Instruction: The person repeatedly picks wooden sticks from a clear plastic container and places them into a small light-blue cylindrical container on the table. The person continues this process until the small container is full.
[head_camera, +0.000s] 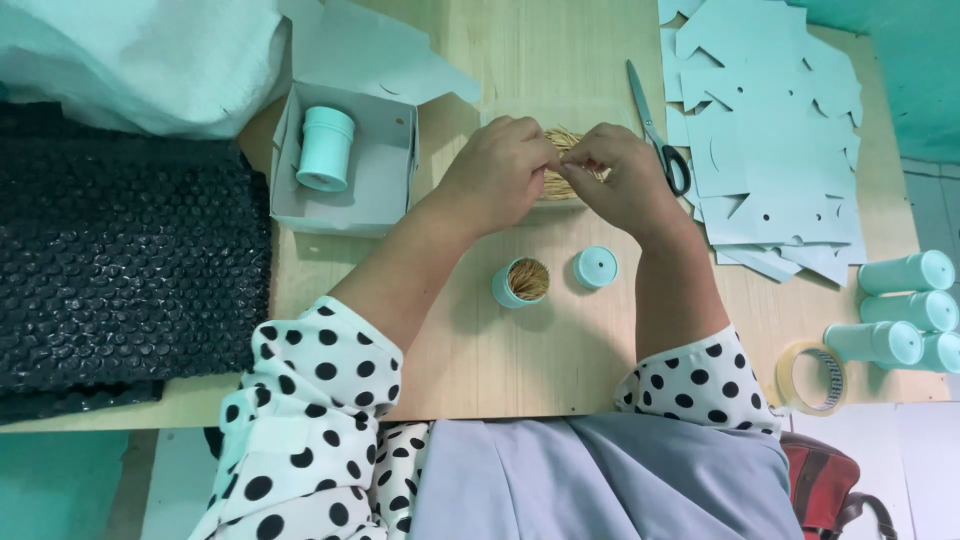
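From the head camera, looking down, both hands are meeting over a small clear tray (520, 112) on the wooden table (500, 340). The left hand (500, 170) and the right hand (622, 175) are each pinching tight on a bunch of toothpicks (566, 150), fingers curled in and closed around the thin sticks. The bunch is sitting right between the two hands, touching the fingertips of both, just above the tray.

Near the wrists, closer to the body, a little mint green tub (521, 282) is standing upright (it is full of toothpicks, ends pointing up). Its round lid (596, 267) is lying flat just beside it, to the right, not touching.

To the left of the hands, an open grey box (385, 180) is holding one closed mint tub (325, 148). To the right, scissors (658, 135) are lying next to a pile of flat pale blue card pieces (770, 140). Far right, more closed tubs (905, 310) are lying on their sides near a roll of tape (812, 377). Black bubble wrap (120, 260) is covering the far left.
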